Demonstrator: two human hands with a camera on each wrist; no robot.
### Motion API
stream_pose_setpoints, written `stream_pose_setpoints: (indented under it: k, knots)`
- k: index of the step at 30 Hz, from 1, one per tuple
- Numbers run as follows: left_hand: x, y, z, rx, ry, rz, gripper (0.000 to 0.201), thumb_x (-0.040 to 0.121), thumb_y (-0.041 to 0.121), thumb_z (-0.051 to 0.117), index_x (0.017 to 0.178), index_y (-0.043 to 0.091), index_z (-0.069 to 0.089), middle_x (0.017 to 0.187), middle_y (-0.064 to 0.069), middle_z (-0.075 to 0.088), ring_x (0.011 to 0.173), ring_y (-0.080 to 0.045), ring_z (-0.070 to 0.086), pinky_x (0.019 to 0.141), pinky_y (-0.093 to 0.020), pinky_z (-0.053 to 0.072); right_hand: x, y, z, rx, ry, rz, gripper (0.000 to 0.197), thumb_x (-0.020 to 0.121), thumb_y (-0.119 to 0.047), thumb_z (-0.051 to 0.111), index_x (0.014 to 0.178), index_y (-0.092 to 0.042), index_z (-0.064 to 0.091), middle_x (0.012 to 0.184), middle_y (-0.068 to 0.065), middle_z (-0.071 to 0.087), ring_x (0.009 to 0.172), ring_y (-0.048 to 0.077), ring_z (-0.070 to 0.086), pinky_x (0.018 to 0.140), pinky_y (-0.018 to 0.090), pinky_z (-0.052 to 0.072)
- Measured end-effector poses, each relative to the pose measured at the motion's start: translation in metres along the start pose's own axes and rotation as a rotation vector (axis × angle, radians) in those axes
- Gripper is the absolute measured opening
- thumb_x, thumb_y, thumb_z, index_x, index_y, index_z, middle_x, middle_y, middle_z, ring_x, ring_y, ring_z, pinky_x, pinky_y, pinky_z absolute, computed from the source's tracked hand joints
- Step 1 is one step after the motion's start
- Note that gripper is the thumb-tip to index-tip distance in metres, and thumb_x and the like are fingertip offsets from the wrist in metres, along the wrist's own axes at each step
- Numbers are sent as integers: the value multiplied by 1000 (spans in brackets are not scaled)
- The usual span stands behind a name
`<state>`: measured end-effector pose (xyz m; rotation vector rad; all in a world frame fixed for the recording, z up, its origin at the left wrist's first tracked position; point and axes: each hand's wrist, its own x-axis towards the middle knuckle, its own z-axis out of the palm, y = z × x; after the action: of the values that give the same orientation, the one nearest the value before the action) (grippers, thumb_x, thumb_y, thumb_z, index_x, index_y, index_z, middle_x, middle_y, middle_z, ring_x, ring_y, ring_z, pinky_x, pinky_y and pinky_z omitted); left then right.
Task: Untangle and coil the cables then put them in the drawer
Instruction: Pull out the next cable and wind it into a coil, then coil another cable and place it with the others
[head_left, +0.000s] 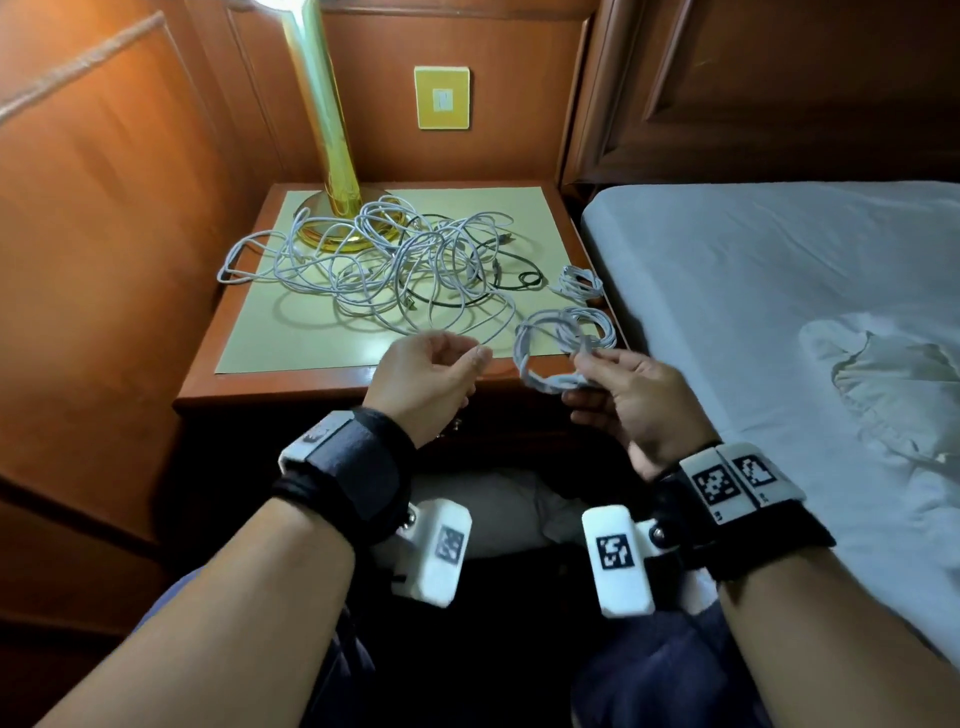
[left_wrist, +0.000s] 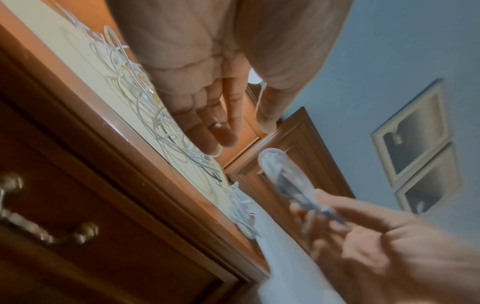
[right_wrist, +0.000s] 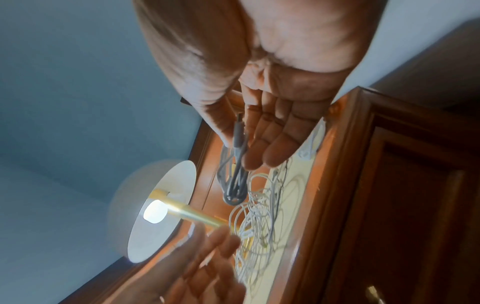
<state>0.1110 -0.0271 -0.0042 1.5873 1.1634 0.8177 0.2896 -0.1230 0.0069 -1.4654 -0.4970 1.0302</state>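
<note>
A tangle of white cables and one black cable (head_left: 395, 260) lies on the nightstand (head_left: 291, 387), spread around the lamp base. My right hand (head_left: 587, 364) pinches a coiled white cable (head_left: 522, 361) between thumb and fingers, holding it in the air over the nightstand's front right corner. The right wrist view shows that coil (right_wrist: 233, 181) hanging from the pinch. My left hand (head_left: 475, 358) hovers just left of it, fingers relaxed and empty. Two more coiled white cables (head_left: 581, 280) (head_left: 597, 325) rest at the right edge. The drawer front with its brass handle (left_wrist: 44, 230) is closed.
A brass lamp (head_left: 332, 156) stands at the back of the nightstand, its lit bulb (right_wrist: 155, 211) glaring in the right wrist view. A bed with a grey sheet (head_left: 779, 312) adjoins on the right. Wood panelling encloses the left and back.
</note>
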Motion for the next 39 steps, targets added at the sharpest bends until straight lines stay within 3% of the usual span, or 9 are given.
stream_pose_setpoints:
  k: [5, 9, 15, 21, 24, 30, 33, 36, 39]
  knots:
    - [51, -8, 3, 388, 59, 127, 18, 92, 33, 65, 102, 19, 72, 93, 11, 68, 89, -12, 65, 80, -25, 47, 62, -28, -9, -29, 136, -135, 8, 92, -13, 69, 84, -11, 69, 65, 1, 71, 58, 15, 67, 55, 28, 56]
    - [73, -20, 20, 417, -4, 203, 16, 92, 31, 65, 103, 19, 70, 94, 10, 68, 76, -9, 59, 75, -26, 46, 117, -32, -20, -66, 267, -146, 9, 90, -11, 70, 82, -9, 67, 62, 5, 68, 56, 16, 66, 57, 31, 57]
    - [104, -4, 34, 379, -77, 301, 13, 94, 29, 64, 104, 22, 69, 94, 15, 67, 71, -2, 59, 63, -10, 41, 175, -48, -21, -133, 409, -104, 6, 87, -19, 71, 90, -15, 68, 75, 3, 70, 61, 14, 68, 51, 26, 48]
    - [132, 11, 50, 433, -162, 501, 16, 93, 21, 64, 108, 17, 70, 95, 5, 67, 72, -13, 62, 68, -24, 49, 211, -60, -12, -300, 477, -83, 6, 88, -20, 69, 91, -18, 66, 75, 1, 69, 55, 12, 61, 38, 15, 35]
    - [145, 14, 53, 494, -206, 463, 20, 94, 24, 63, 112, 18, 69, 101, 3, 66, 81, -16, 60, 74, -32, 53, 223, -68, -8, -367, 491, -84, 8, 87, -19, 69, 92, -15, 64, 73, 2, 67, 55, 14, 58, 36, 13, 34]
    - [163, 23, 52, 694, -286, 313, 32, 96, 39, 55, 125, 27, 61, 123, 5, 59, 117, -21, 53, 99, -43, 44, 248, -68, 3, -513, 443, -15, 13, 85, -25, 70, 78, -15, 65, 61, 4, 64, 56, 16, 57, 60, 25, 47]
    - [168, 26, 51, 884, -352, 218, 39, 97, 49, 50, 130, 30, 55, 130, 5, 52, 126, -24, 41, 102, -44, 34, 257, -67, 12, -579, 424, -12, 20, 88, -24, 68, 70, -15, 64, 60, 4, 62, 54, 15, 54, 49, 17, 43]
    - [171, 25, 48, 991, -409, 153, 42, 96, 52, 48, 128, 27, 55, 132, 1, 50, 128, -28, 36, 104, -48, 32, 263, -68, 20, -608, 366, 27, 21, 91, -26, 64, 83, -8, 72, 76, 9, 73, 69, 22, 66, 65, 27, 52]
    - [174, 24, 43, 1034, -462, 90, 46, 96, 54, 47, 131, 26, 55, 134, -1, 49, 130, -30, 35, 106, -49, 31, 263, -73, 27, -754, 265, 96, 37, 96, -31, 54, 100, 2, 70, 92, 20, 72, 78, 24, 59, 62, 27, 41]
